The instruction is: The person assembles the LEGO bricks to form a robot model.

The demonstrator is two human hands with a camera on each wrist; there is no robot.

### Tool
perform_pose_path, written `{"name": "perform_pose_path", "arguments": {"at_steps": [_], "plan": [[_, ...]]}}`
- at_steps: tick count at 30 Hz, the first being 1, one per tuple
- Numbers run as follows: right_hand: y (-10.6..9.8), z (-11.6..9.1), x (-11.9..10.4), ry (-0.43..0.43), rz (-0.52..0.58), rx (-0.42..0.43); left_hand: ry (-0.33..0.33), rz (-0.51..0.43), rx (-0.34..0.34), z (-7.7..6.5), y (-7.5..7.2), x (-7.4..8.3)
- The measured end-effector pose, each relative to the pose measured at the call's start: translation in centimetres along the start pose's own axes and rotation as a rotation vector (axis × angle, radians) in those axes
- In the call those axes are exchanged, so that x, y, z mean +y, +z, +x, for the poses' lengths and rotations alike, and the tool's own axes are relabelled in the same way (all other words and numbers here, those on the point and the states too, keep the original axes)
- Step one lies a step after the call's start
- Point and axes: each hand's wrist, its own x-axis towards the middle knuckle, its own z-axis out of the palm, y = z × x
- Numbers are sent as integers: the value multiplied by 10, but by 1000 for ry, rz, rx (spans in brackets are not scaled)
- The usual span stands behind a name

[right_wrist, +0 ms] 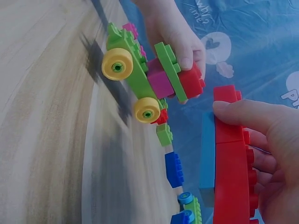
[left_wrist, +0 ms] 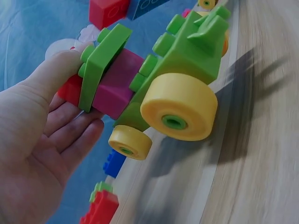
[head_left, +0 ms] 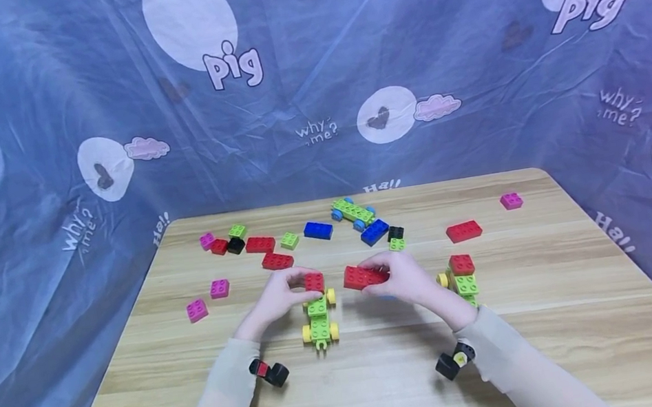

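My left hand (head_left: 279, 295) grips the upper part of a toy car (head_left: 319, 326) between thumb and fingers. The car has a green base, yellow wheels (left_wrist: 179, 107), a magenta brick (left_wrist: 118, 84), a green plate (left_wrist: 103, 65) and a red brick (right_wrist: 190, 80) on top. To its right, my right hand (head_left: 405, 279) pinches red bricks (head_left: 364, 276), held apart from the car. Under these red bricks sits a blue brick (right_wrist: 208, 158), as the right wrist view shows. Whether the car's wheels touch the table is hard to tell.
A second green car (head_left: 465, 285) with a red brick on top stands right of my right forearm, partly hidden. Toward the back lie a blue-wheeled green car (head_left: 353, 211), blue bricks (head_left: 319, 230), red bricks (head_left: 260, 244) and several small bricks. Magenta bricks (head_left: 197, 310) lie at left.
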Motion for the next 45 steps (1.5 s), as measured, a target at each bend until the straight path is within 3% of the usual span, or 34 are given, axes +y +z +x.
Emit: {"name": "perform_pose_path", "arguments": {"at_steps": [3, 10, 13, 28, 38, 45], "plan": [[-1, 0, -2, 3, 6, -4, -1, -12, -5, 2, 6, 1], [-1, 2, -8, -9, 5, -1, -25, -22, -19, 14, 23, -21], [0, 3, -10, -28, 10, 10, -13, -24, -19, 16, 28, -24], [0, 4, -19, -148, -49, 20, 22, -2, -47, 21, 44, -14], [-1, 1, -20, -110, -92, -24, 38, -3, -55, 22, 49, -14], [0, 1, -20, -115, -94, -45, -4, -11, -64, 21, 53, -15]]}}
